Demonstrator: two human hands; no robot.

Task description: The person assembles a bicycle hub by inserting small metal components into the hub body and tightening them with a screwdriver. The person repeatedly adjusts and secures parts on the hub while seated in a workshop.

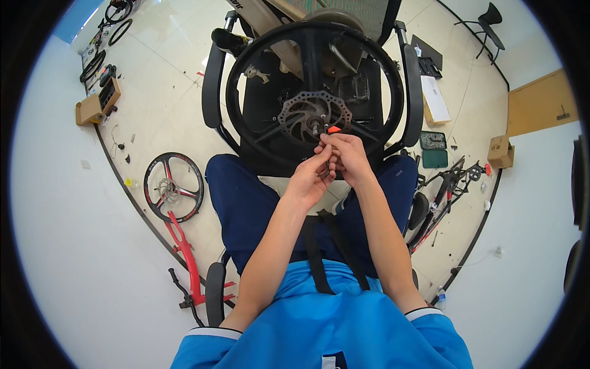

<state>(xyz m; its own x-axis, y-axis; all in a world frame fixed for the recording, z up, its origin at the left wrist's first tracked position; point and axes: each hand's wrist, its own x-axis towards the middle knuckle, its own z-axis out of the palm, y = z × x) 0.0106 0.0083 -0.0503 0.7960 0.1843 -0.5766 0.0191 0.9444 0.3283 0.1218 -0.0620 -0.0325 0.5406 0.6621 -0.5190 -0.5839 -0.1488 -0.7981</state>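
A black spoked bicycle wheel lies flat on a black chair seat in front of me, with a drilled disc brake rotor around its hub axle. My left hand and my right hand meet just on the near side of the hub. Both are closed, fingertips pinched around a thin dark tool mostly hidden by the fingers; its exact kind cannot be made out. Beside the right fingertips, an orange piece shows against the rotor's near edge.
Chair armrests flank the wheel. At left on the floor lie a three-spoke wheel and a red frame. At right are an open green case, a bicycle frame and a cardboard box.
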